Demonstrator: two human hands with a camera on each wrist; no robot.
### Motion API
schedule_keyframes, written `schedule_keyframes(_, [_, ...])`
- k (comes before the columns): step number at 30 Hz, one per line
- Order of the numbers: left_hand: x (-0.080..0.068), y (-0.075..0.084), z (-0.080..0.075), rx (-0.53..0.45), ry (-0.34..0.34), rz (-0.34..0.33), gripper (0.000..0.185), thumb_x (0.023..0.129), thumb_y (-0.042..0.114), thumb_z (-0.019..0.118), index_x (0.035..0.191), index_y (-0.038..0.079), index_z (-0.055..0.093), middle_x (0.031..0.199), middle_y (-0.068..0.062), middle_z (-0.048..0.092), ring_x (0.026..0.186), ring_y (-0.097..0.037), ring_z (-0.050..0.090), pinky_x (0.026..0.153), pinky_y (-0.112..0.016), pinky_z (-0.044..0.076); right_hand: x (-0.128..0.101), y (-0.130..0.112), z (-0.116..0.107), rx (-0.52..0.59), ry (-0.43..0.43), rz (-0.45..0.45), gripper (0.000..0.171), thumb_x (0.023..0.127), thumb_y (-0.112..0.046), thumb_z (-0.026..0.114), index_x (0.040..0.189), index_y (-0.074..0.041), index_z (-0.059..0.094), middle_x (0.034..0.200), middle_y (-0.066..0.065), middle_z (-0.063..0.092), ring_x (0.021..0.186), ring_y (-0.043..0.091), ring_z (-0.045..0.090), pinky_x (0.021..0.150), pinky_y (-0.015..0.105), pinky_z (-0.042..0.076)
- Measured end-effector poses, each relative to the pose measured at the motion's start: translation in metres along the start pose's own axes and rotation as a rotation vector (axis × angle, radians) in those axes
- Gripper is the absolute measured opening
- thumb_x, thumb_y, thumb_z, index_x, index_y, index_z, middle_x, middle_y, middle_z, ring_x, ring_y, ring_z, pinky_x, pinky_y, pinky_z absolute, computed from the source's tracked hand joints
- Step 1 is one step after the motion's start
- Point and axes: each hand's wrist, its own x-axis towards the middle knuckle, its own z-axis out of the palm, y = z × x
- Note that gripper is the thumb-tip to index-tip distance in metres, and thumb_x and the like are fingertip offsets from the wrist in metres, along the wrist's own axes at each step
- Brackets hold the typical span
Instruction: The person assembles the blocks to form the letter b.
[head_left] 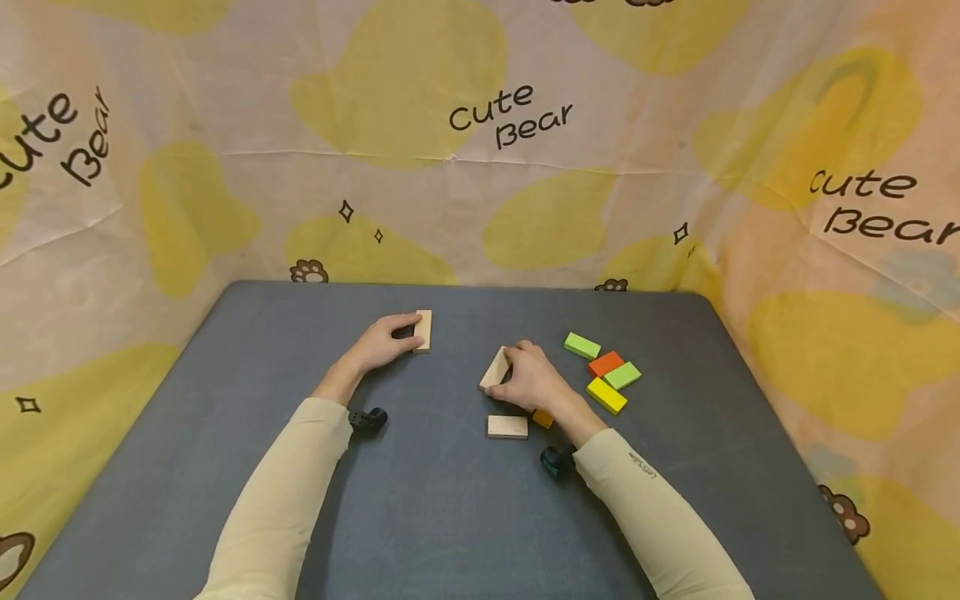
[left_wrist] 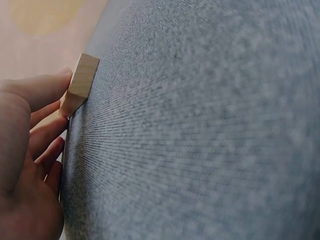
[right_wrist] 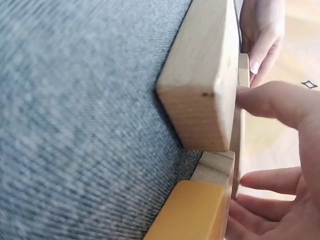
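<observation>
Head view: your left hand [head_left: 386,340] lies on the grey table [head_left: 225,400], fingers curled round a plain wooden block [head_left: 423,330] that stands on its long edge; fingertips touch its near face. Your right hand [head_left: 531,377] pinches a second plain block [head_left: 494,369], tilted, near the table's middle. A third plain block [head_left: 507,427] lies flat just in front of that hand, with a small orange block [head_left: 543,418] beside it, partly under your wrist. To the right of the hand, close together: two green blocks [head_left: 582,345], a red-orange block [head_left: 606,363] and a yellow block [head_left: 607,395]. Black wrist cameras sit on both sleeves. A "Cute Bear" cloth backs the table.

Left wrist view: the left hand's fingers [left_wrist: 40,92] press against the wooden block [left_wrist: 80,85], thumb on top, block on edge on the table cloth. Grip looks light, fingers loosely bent.

Right wrist view: the tilted block [right_wrist: 202,75] fills the frame, one long edge on the table, a fingertip [right_wrist: 260,100] of your right hand touching its face. The orange block [right_wrist: 192,212] sits at the bottom, the flat plain block [right_wrist: 215,167] just behind it. Your left hand shows far off at the top with its block.
</observation>
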Motion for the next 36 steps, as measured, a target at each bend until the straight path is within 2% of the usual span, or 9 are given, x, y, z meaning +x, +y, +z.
schedule_keyframes(9, [-0.001, 0.001, 0.000, -0.014, 0.000, -0.025, 0.062, 0.101, 0.028, 0.065, 0.155, 0.006, 0.043, 0.159, -0.021, 0.038, 0.149, -0.040, 0.029, 0.119, -0.057, 0.024, -0.002, -0.002, -0.011, 0.098, 0.050, -0.077, 0.082, 0.085, -0.044, 0.078, 0.149, -0.001, 0.051, 0.145, 0.016, 0.049, 0.130, 0.032, 0.046, 0.107, 0.047, 0.045])
schedule_keyframes(15, [0.000, 0.001, 0.000, -0.003, -0.002, -0.024, 0.061, 0.102, 0.028, 0.064, 0.155, 0.006, 0.043, 0.159, -0.020, 0.038, 0.149, -0.040, 0.029, 0.120, -0.056, 0.023, -0.004, -0.006, -0.019, 0.124, 0.081, -0.120, 0.082, 0.084, -0.044, 0.078, 0.149, -0.002, 0.050, 0.148, 0.015, 0.047, 0.134, 0.032, 0.044, 0.109, 0.049, 0.043])
schedule_keyframes(23, [0.001, 0.001, 0.000, 0.003, -0.006, -0.004, 0.061, 0.102, 0.027, 0.064, 0.155, 0.005, 0.043, 0.158, -0.021, 0.039, 0.148, -0.041, 0.031, 0.119, -0.056, 0.025, -0.003, -0.013, -0.022, 0.136, 0.106, -0.174, 0.081, 0.084, -0.044, 0.078, 0.150, -0.005, 0.051, 0.149, 0.014, 0.046, 0.136, 0.033, 0.043, 0.109, 0.051, 0.043])
schedule_keyframes(30, [-0.002, -0.003, 0.001, 0.017, 0.016, 0.028, 0.062, 0.101, 0.032, 0.064, 0.153, 0.004, 0.045, 0.156, -0.023, 0.041, 0.146, -0.045, 0.032, 0.118, -0.059, 0.026, 0.001, -0.025, -0.024, 0.122, 0.099, -0.217, 0.081, 0.084, -0.044, 0.078, 0.150, -0.006, 0.050, 0.150, 0.015, 0.045, 0.137, 0.033, 0.043, 0.109, 0.053, 0.042])
schedule_keyframes(36, [0.000, 0.002, 0.000, 0.002, -0.001, -0.008, 0.063, 0.101, 0.032, 0.065, 0.155, 0.007, 0.043, 0.158, -0.020, 0.039, 0.148, -0.040, 0.031, 0.120, -0.057, 0.023, 0.006, -0.036, -0.026, 0.125, 0.078, -0.248, 0.082, 0.084, -0.045, 0.077, 0.151, -0.007, 0.049, 0.152, 0.015, 0.044, 0.139, 0.034, 0.042, 0.109, 0.054, 0.042])
